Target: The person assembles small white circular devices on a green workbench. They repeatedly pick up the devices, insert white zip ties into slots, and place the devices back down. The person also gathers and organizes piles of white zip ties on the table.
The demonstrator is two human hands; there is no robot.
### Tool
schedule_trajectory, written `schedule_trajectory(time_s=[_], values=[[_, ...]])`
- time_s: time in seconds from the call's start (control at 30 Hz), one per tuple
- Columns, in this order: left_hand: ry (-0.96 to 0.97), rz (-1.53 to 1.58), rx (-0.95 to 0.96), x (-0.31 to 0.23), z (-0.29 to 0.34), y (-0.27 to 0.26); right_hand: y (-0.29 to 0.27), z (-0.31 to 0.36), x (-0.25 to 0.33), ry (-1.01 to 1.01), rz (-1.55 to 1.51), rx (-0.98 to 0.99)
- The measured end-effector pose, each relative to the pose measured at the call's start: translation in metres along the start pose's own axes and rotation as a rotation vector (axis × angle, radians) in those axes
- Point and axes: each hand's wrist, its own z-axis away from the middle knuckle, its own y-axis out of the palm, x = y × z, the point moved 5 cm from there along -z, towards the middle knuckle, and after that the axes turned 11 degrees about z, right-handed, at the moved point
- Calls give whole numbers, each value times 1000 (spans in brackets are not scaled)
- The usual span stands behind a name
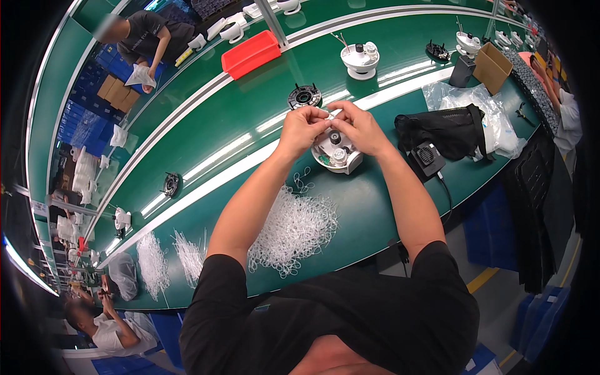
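One white housing (352,161) | partly beneath left grip (303,130), right grip (364,131)

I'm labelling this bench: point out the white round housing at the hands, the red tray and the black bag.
White round housing (353,164), head view: its outer wall.
Red tray (255,64), head view: its near wall.
Black bag (436,129), head view: middle of its fabric.

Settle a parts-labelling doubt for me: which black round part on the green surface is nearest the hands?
The middle black part, just beyond the left hand; the left black part and upper-right black part lie much farther off.
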Motion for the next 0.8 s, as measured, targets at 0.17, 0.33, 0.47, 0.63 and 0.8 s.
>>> schedule_trajectory(time_s=[0.17, 0.33, 0.47, 0.63, 0.8], values=[[38, -258, -30, -2, 2, -1, 3, 1, -1, -13, 63, 0], [158, -489, 4, -3, 6, 2, 0, -5, -15, -105, 87, -166], [437, -826, 58, -12, 14, 11, 1, -10, -37, 206, -440, -120], [447, -923, 67, -9, 19, 17, -5, -10, -53, 220, -258, -86], [411, -891, 19, -6, 20, 10, -5, -4, -21, 22, 301, 73]])
